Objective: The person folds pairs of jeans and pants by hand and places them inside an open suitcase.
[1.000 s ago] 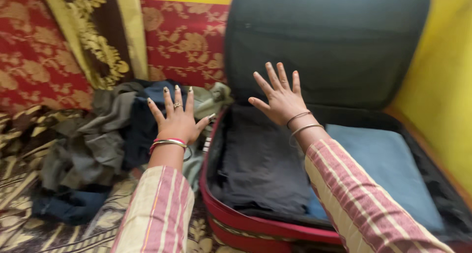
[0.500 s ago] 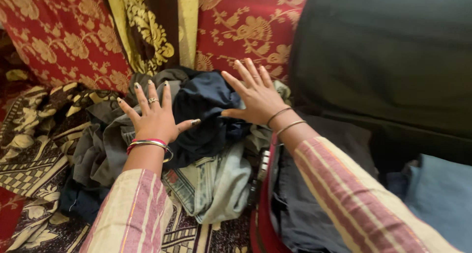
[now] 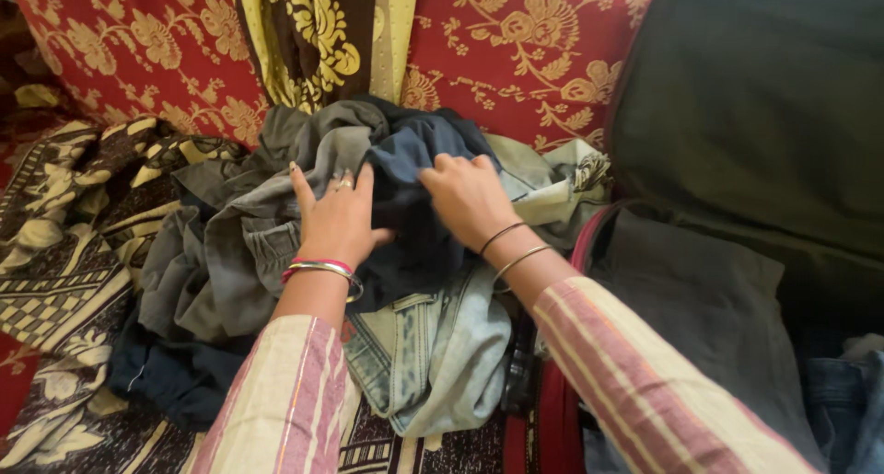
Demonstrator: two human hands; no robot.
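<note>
left hand (image 3: 339, 218): palm down on the clothes pile, fingers together and laid flat on the grey and navy cloth; ring on 1 finger, red and silver bangles at the wrist; no grip visible
right hand (image 3: 468, 196): just beside the left, fingers curled down into the navy garment (image 3: 414, 156); whether it actually pinches the cloth, cannot tell; 2 thin bangles on the wrist
navy garment: top middle of the pile, under both hands, crumpled
grey garment (image 3: 235, 235): left of the navy one, bunched, partly under the left hand
light jeans (image 3: 433, 345): below the hands, front edge of the pile, waistband showing
dark blue cloth (image 3: 170, 373): bottom left of the pile, mostly buried
pale green cloth (image 3: 552, 184): right of the pile, touching the suitcase edge
suitcase (image 3: 552, 410): right of the pile, open, red rim, dark lid (image 3: 764, 106) standing up behind
dark folded garment (image 3: 700, 299): lying inside the suitcase
sleeves: striped pink and cream, both arms
bedspread (image 3: 64, 271): brown and cream pattern under the pile
backdrop (image 3: 138, 60): red cloth with gold flowers behind
</note>
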